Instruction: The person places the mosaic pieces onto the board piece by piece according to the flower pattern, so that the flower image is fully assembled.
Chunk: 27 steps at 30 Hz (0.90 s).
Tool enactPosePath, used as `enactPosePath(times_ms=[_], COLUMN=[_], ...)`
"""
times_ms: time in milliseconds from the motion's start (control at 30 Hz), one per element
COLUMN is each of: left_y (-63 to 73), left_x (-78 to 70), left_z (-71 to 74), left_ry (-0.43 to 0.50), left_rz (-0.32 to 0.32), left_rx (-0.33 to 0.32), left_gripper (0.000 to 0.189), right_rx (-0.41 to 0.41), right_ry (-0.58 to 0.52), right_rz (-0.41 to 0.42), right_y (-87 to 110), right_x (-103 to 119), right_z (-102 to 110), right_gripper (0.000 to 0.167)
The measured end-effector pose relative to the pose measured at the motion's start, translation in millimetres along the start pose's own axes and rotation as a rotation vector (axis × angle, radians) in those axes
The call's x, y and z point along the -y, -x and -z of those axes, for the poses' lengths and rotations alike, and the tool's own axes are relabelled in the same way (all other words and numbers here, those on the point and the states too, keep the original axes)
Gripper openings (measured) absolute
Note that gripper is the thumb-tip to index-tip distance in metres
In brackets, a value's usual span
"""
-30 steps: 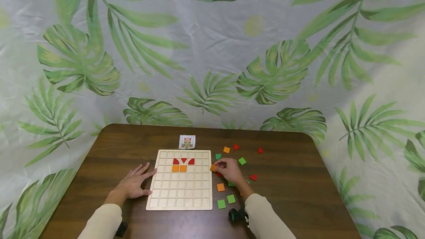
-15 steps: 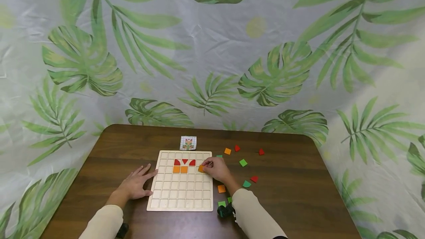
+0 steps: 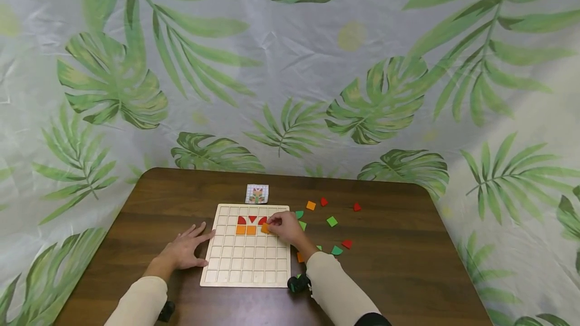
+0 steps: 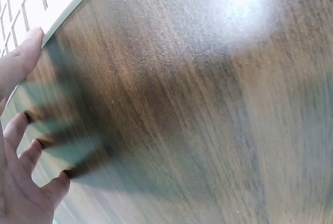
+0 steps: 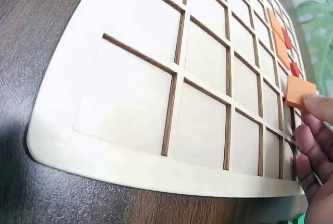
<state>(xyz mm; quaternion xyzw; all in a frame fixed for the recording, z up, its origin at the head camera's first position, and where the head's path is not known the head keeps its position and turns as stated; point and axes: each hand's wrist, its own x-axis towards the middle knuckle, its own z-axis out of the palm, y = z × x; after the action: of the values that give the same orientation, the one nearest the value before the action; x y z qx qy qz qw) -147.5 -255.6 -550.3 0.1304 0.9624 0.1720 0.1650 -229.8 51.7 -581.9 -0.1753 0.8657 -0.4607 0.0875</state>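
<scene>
A pale wooden grid board point(image 3: 244, 260) lies on the table. In its upper rows sit red pieces, among them a red triangle point(image 3: 252, 219), with two orange square tiles point(image 3: 246, 230) side by side below them. My right hand point(image 3: 285, 227) pinches another orange square tile point(image 5: 299, 91) between thumb and fingers, just right of that pair and below the right red piece. The tile looks tilted over the grid in the right wrist view. My left hand point(image 3: 183, 249) rests spread at the board's left edge, with the thumb point(image 4: 28, 52) touching the rim.
A small printed picture card point(image 3: 257, 194) lies behind the board. Right of the board are scattered loose pieces: an orange square point(image 3: 310, 205), a green square point(image 3: 332, 221), a red piece point(image 3: 347, 243), a green rounded piece point(image 3: 337, 250) and others. A leaf-patterned cloth point(image 3: 290, 64) hangs behind the table.
My right hand has carried the orange square tile leftward from the board's right edge to beside the two orange tiles. The left hand has stayed at the board's left edge.
</scene>
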Motion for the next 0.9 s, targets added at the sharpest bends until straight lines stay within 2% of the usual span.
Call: enactPosePath(times_ms=[200, 500, 900], left_y=[-0.2, -0.5, 1.0], left_x=[2.6, 3.1, 4.6], left_z=[-0.3, -1.0, -1.9], left_ry=[0.009, 0.008, 0.029], left_rz=[-0.014, 0.0, -0.02], left_rx=[-0.001, 0.005, -0.001], left_gripper=[0.083, 0.084, 0.083], right_rx=[-0.006, 0.014, 0.003], right_ry=[0.028, 0.086, 0.154], right_rz=[-0.01, 0.0, 0.077], right_y=[-3.3, -5.1, 0.0], right_x=[4, 7, 7], right_z=[-3, -6, -11], right_gripper=[0.005, 0.007, 0.007])
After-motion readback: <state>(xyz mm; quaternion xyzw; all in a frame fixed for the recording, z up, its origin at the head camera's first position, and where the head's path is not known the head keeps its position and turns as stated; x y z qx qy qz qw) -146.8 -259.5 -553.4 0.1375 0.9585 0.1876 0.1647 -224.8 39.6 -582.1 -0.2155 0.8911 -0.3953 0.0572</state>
